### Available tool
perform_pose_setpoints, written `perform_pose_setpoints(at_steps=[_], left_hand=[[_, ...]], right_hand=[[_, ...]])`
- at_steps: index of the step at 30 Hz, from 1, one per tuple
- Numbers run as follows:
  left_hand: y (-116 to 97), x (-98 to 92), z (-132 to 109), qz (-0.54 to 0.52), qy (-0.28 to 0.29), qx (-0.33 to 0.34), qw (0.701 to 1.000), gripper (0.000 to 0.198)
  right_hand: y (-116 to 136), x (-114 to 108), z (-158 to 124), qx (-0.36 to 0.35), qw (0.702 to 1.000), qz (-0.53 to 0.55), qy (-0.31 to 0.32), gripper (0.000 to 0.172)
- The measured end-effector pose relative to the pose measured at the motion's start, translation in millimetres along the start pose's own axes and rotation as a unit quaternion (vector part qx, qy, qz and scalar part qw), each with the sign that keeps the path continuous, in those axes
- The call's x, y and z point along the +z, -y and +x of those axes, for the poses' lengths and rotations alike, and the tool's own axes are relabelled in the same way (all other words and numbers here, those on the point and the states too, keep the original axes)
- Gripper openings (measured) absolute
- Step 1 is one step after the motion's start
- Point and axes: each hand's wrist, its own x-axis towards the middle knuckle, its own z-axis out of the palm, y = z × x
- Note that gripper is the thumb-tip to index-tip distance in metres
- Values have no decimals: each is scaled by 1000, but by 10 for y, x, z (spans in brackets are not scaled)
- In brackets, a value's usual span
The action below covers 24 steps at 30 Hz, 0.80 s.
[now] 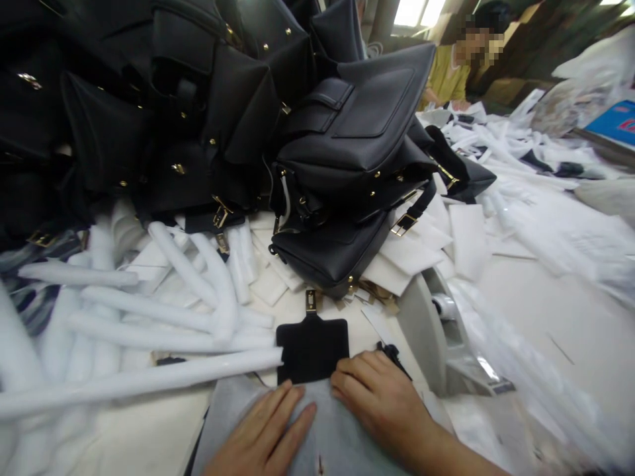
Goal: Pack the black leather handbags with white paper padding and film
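Note:
A grey sheet (342, 430) lies over a dark piece at the bottom centre. My left hand (265, 430) rests on the sheet with its fingers stretched out and slightly apart. To its right, my right hand (380, 396) has its fingers bent and pressed together at the sheet's upper edge; what they hold, if anything, is hidden. Beyond the hands, a black flap (315, 347) with a gold metal fitting (311, 301) sticks out from under the sheet. A white foam tube (149, 380) reaches the flap's left edge.
Black bags (357, 125) are piled at the back. White foam tubes (143, 337) cover the left side. A grey tape dispenser (436, 330) stands on the right beside clear plastic wrap (526, 370). A person (446, 76) in yellow is at the back right.

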Motion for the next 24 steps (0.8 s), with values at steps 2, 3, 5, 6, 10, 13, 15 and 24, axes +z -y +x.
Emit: perform_pose_setpoints(at_steps=[2, 3, 5, 6, 10, 13, 15, 24], left_hand=[[-54, -70, 15, -24, 13, -15, 1000, 60], [-75, -96, 21, -40, 15, -23, 999, 71], [-111, -129, 24, -77, 31, -44, 996, 87], [-124, -134, 20, -95, 39, -55, 993, 90], [-159, -117, -11, -149, 77, -75, 983, 83], [-162, -111, -27, -148, 87, -67, 983, 80], [-155, -121, -29, -137, 86, -61, 985, 80], [-288, -118, -47, -50, 14, -48, 998, 77]], right_hand=[[16, -14, -19, -3, 1000, 1, -3, 13], [19, -19, -25, -5, 1000, 3, -7, 13], [19, -32, -28, -12, 1000, 2, -12, 14], [19, -45, -23, -14, 1000, 1, -10, 15], [82, -197, 4, -30, 998, 6, 56, 29], [225, -405, -30, -36, 990, 7, 137, 58], [338, -515, -101, -30, 984, 10, 174, 74], [446, -346, -421, -8, 984, 12, 180, 91]])
